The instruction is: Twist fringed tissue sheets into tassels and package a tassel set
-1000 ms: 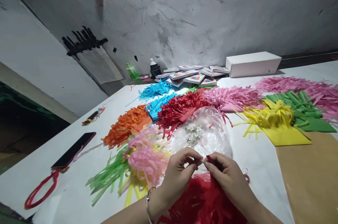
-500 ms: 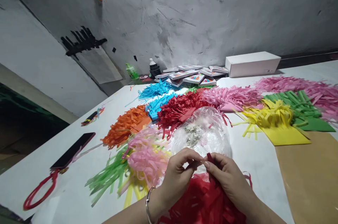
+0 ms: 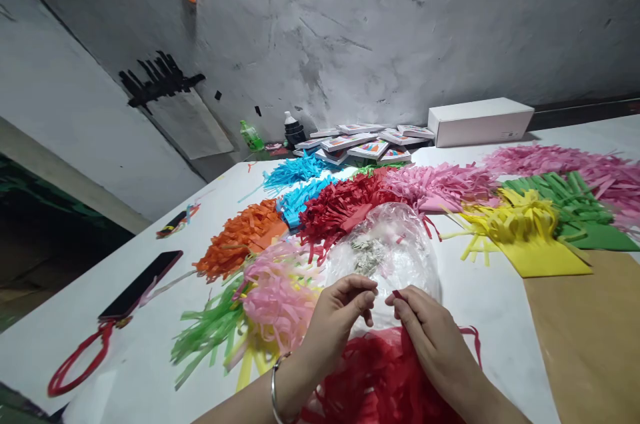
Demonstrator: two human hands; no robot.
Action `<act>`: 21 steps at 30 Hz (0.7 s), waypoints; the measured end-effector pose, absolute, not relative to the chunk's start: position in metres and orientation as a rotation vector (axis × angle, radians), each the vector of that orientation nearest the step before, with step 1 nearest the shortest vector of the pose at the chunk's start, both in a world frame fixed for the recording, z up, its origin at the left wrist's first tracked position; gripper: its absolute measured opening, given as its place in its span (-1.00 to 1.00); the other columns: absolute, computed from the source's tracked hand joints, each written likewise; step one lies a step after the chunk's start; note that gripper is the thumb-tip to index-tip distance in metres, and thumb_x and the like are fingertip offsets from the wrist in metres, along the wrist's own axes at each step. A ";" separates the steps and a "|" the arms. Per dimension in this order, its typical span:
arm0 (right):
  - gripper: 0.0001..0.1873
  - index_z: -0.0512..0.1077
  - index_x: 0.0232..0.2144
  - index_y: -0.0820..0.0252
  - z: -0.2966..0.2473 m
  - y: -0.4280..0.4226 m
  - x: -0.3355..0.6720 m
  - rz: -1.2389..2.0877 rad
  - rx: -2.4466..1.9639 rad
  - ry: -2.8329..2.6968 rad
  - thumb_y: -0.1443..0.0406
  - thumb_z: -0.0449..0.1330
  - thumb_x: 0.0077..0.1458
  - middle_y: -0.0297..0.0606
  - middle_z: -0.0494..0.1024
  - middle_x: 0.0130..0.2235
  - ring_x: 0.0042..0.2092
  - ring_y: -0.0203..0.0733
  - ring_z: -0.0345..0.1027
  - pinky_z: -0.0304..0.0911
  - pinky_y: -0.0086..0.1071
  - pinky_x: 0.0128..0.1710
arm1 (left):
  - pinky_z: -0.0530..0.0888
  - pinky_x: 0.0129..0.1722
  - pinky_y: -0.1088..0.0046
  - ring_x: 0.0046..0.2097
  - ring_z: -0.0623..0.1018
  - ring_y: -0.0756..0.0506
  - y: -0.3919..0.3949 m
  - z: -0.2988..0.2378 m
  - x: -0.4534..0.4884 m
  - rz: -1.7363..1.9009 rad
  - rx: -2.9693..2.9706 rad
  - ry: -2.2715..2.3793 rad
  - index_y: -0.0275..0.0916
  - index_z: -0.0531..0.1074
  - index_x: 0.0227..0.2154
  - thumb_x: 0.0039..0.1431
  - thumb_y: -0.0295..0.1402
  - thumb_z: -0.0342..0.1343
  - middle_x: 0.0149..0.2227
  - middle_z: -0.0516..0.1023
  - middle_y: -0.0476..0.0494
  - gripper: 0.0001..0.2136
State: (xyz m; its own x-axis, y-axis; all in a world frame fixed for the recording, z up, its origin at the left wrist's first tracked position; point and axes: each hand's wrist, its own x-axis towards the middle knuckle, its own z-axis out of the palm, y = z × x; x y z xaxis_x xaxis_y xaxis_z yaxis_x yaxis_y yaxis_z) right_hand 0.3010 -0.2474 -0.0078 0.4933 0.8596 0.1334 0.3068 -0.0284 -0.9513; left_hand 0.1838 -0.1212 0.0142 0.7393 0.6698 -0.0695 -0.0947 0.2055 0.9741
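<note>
My right hand [image 3: 434,327] pinches the end of a dark red paper strip [image 3: 397,294] between thumb and fingers. Below both hands lies a heap of red paper fringe [image 3: 373,377], partly covered by my right hand and wrist. To the left, my left hand [image 3: 336,317] hovers with its fingers loosely bent and apart, nothing visible in them. A gap separates its fingertips from the right hand's. Just beyond the hands sits a clear plastic bag [image 3: 405,251] with small silvery-green bits inside.
Bundles of orange fringe [image 3: 240,241], pink fringe [image 3: 280,291], red fringe [image 3: 345,204] and yellow fringe [image 3: 525,224] spread around. A phone [image 3: 140,284] with a red strap lies left. Brown paper [image 3: 585,331] is at right; a white box [image 3: 480,123] stands at the wall.
My left hand has come away from the right hand, its fingers parting. The strip's end now shows less above the right fingers.
</note>
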 end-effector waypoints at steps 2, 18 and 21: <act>-0.62 0.36 -0.35 0.09 -0.006 -0.249 0.296 0.583 -1.580 -1.131 0.11 -0.12 0.41 -0.29 0.43 -0.32 -0.26 -0.16 0.30 0.13 -0.29 -0.23 | 0.41 -0.51 0.53 -0.51 0.43 0.04 -0.124 0.014 0.184 0.518 1.208 0.553 -0.30 0.59 -0.39 -0.08 -0.25 0.46 -0.49 0.49 0.01 -0.74; -0.63 0.27 -0.41 0.12 -0.009 -0.254 0.292 0.458 -1.695 -1.449 0.26 -0.18 0.42 -0.29 0.41 -0.36 -0.33 -0.21 0.30 0.09 -0.34 -0.35 | 0.36 -0.44 0.52 -0.49 0.42 0.03 -0.127 0.013 0.181 0.453 1.351 0.513 -0.30 0.51 -0.46 0.06 -0.20 0.38 -0.52 0.45 0.02 -0.74; -0.64 0.28 -0.40 0.13 -0.009 -0.253 0.293 0.431 -1.708 -1.499 0.28 -0.17 0.41 -0.27 0.42 -0.35 -0.33 -0.20 0.30 0.10 -0.34 -0.34 | 0.36 -0.44 0.52 -0.50 0.41 0.02 -0.129 0.015 0.181 0.445 1.373 0.530 -0.30 0.50 -0.48 0.04 -0.16 0.38 -0.53 0.45 0.01 -0.70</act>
